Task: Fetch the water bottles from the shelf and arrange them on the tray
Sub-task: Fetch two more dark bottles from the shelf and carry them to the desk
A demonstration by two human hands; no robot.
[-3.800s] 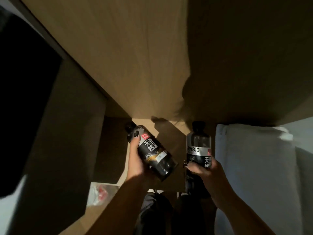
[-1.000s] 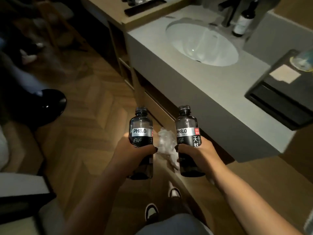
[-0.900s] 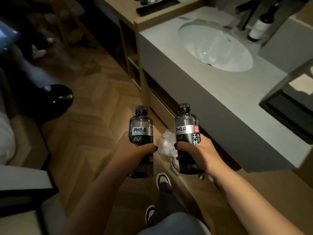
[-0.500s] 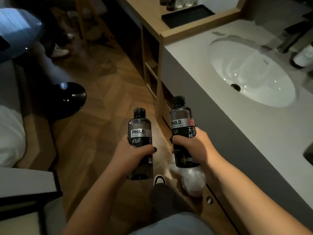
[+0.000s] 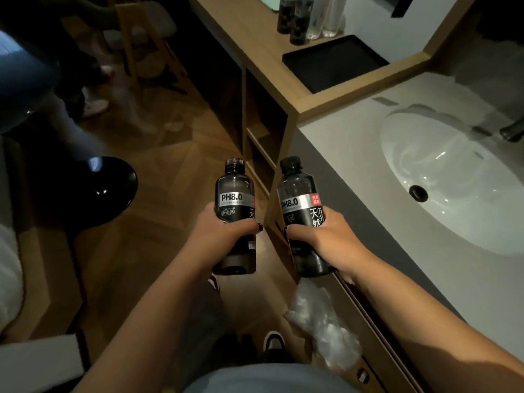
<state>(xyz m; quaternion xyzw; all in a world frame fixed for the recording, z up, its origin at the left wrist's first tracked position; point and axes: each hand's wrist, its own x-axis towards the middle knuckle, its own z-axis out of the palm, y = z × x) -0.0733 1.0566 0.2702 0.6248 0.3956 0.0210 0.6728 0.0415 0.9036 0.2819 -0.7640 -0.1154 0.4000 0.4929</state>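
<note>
My left hand grips a dark water bottle with a silver "PH8.0" band, upright over the wooden floor. My right hand grips a second dark water bottle of the same kind, tilted slightly left, beside the vanity's front edge. The black tray lies on the wooden counter ahead and to the right, well beyond both bottles. Several bottles, dark and clear, stand on the counter just behind the tray.
A white sink basin sits in the grey vanity top at right. Open wooden shelves lie under the counter. A crumpled plastic bag hangs by the vanity front. A black round stool base and another person's legs are at left.
I have walked along the vanity toward the wooden counter. The tray and the counter bottles have come closer and lower in view. Both hands keep hold of their bottles.
</note>
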